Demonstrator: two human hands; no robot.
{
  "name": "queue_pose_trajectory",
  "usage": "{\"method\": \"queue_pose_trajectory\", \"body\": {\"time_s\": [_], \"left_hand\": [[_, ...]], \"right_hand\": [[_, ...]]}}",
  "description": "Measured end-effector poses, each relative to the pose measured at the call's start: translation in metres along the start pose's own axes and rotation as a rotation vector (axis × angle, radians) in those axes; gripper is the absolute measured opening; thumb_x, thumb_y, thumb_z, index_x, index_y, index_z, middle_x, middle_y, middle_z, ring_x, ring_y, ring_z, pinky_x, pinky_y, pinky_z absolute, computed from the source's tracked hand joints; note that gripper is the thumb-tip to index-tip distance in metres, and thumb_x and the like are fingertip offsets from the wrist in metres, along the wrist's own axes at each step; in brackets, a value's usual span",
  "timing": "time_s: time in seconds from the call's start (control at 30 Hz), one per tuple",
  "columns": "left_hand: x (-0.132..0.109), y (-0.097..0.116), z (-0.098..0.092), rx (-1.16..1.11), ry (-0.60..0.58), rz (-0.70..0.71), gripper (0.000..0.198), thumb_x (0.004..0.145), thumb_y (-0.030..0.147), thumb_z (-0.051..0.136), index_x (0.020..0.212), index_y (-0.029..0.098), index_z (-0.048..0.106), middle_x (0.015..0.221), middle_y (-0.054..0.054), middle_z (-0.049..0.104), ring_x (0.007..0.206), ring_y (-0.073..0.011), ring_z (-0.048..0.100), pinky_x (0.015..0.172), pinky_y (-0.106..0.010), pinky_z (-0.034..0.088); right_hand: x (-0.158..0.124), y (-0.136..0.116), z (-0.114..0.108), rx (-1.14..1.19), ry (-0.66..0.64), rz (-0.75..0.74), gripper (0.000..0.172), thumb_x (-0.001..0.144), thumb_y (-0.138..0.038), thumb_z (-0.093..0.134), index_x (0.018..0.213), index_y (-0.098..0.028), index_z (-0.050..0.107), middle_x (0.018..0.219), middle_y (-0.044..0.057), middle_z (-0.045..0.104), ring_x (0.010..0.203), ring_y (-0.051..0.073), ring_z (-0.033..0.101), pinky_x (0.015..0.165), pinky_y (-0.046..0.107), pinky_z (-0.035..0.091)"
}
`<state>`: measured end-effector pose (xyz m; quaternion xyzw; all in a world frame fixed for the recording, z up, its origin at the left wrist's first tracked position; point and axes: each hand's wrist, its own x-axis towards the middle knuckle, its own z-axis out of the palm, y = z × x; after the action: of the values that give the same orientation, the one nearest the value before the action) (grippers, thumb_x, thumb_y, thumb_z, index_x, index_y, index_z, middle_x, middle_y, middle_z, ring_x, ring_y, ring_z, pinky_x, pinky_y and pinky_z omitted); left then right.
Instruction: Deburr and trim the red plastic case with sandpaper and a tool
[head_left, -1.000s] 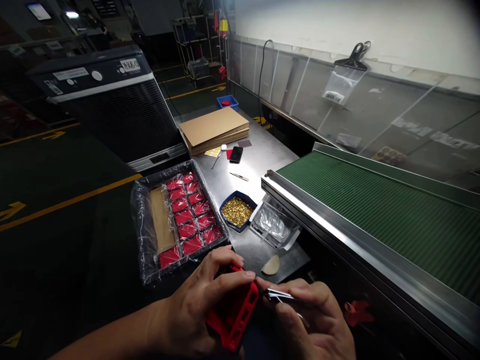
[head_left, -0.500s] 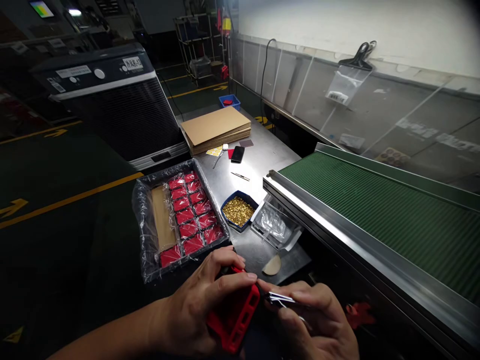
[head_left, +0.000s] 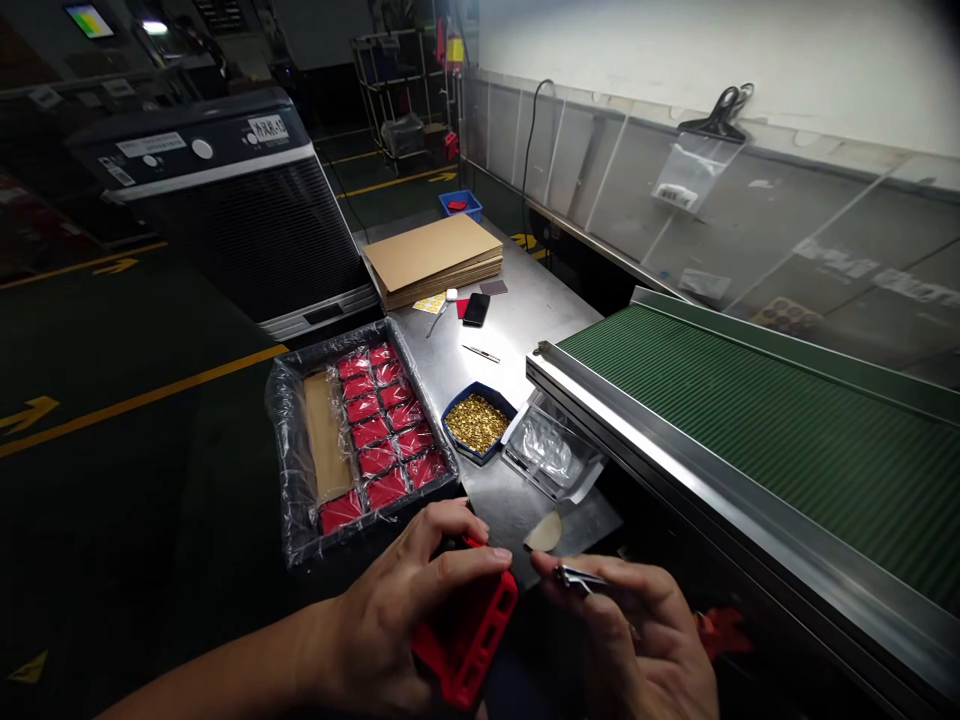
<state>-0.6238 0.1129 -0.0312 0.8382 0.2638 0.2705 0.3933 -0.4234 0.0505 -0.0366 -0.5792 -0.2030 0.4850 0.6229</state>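
At the bottom centre, my left hand (head_left: 397,600) is closed around a red plastic case (head_left: 486,640) with a row of slots along its edge. The case is tilted, and my fingers and thumb cover its upper part. To the right of it, my right hand (head_left: 649,630) pinches a small silver nail clipper (head_left: 579,580) between thumb and fingers, its jaw end toward the case. A gap shows between the clipper and the case. My palm hides the rear of the clipper.
A plastic-lined crate (head_left: 289,500) holds several red pieces. On the metal table (head_left: 517,345) are a blue tray (head_left: 484,458) of small brass parts, clear bags (head_left: 547,445), a pale half-round piece (head_left: 545,532), tweezers (head_left: 481,353) and cardboard sheets (head_left: 435,255). A green conveyor (head_left: 750,430) runs along the right.
My right hand has drawn back a little to the right with the nail clipper, away from the red case's corner. My left hand and the case have barely moved.
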Motion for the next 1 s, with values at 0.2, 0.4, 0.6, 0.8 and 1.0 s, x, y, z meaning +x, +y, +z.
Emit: {"method": "queue_pose_trajectory", "body": {"time_s": [0.2, 0.4, 0.6, 0.8, 1.0], "left_hand": [[-0.029, -0.012, 0.013, -0.43, -0.138, -0.45, 0.106, 0.059, 0.068, 0.079, 0.147, 0.033, 0.031, 0.127, -0.012, 0.039, 0.117, -0.0326, 0.046, 0.105, -0.046, 0.04], [-0.064, -0.017, 0.032, -0.739, 0.045, -0.877, 0.072, 0.079, 0.067, 0.057, 0.138, 0.028, 0.043, 0.12, -0.009, 0.053, 0.106, -0.0277, 0.053, 0.093, -0.037, 0.041], [-0.063, -0.019, 0.019, -1.151, 0.305, -1.146, 0.055, 0.071, 0.04, 0.071, 0.119, 0.017, 0.056, 0.107, -0.011, 0.064, 0.097, -0.0271, 0.061, 0.089, -0.038, 0.048], [-0.055, -0.016, 0.009, -1.201, 0.43, -1.299, 0.03, 0.077, 0.035, 0.072, 0.099, 0.016, 0.064, 0.106, -0.014, 0.07, 0.1, -0.0288, 0.065, 0.09, -0.039, 0.051], [-0.063, -0.036, -0.01, -0.824, 0.1, -1.079, 0.04, 0.075, 0.049, 0.074, 0.099, 0.017, 0.069, 0.093, -0.01, 0.071, 0.087, -0.022, 0.066, 0.078, -0.029, 0.05]], "right_hand": [[0.053, 0.107, -0.054, -0.241, -0.193, 0.216, 0.046, 0.086, -0.067, 0.049, 0.088, -0.021, 0.051, 0.071, -0.001, 0.061, 0.06, 0.014, 0.062, 0.057, 0.025, 0.051], [0.078, 0.217, -0.103, -0.557, -0.004, 0.423, 0.062, 0.075, -0.082, 0.036, 0.064, -0.022, 0.049, 0.044, -0.003, 0.043, 0.038, 0.016, 0.046, 0.037, 0.028, 0.035], [0.096, 0.244, -0.127, -0.761, 0.126, 0.346, 0.034, 0.089, -0.047, 0.043, 0.07, -0.02, 0.054, 0.065, 0.003, 0.06, 0.063, 0.019, 0.058, 0.064, 0.033, 0.047], [0.133, 0.237, -0.137, -0.828, 0.146, 0.208, 0.03, 0.087, -0.045, 0.055, 0.095, -0.016, 0.054, 0.084, 0.007, 0.067, 0.08, 0.021, 0.066, 0.074, 0.034, 0.05], [0.146, 0.226, -0.149, -0.881, 0.088, 0.074, 0.026, 0.084, -0.038, 0.055, 0.099, -0.016, 0.054, 0.084, 0.013, 0.069, 0.081, 0.029, 0.068, 0.074, 0.038, 0.049]]}}
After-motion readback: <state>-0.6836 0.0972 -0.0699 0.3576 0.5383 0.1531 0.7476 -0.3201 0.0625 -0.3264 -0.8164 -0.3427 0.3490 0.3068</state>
